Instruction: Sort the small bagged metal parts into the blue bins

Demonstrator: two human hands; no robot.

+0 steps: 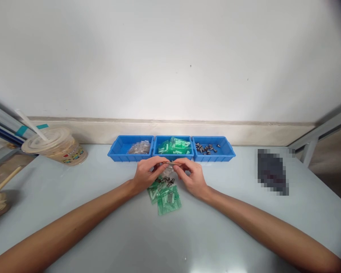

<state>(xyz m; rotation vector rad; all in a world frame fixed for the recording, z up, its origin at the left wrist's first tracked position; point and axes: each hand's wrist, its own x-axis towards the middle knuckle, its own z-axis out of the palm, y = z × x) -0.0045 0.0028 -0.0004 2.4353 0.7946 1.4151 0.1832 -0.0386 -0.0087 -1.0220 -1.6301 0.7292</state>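
My left hand [148, 172] and my right hand [191, 176] meet just in front of the middle blue bin, fingers pinched. Between their fingertips they hold the upper edge of what looks like a small clear plastic bag [168, 171]; its contents are hard to make out. Below it on the table lies a loose pile of small dark metal parts [169, 181]. Green-tinted zip bags [169, 206] with pale and metallic pieces inside overlap nearest to me.
Three blue bins stand in a row: the left bin [118, 148] holds clear bags, the middle bin [173, 156] green bags, the right bin [226, 151] dark metal parts. A drink cup [55, 146] with a straw stands at left. A pixelated dark object [271, 172] lies at right.
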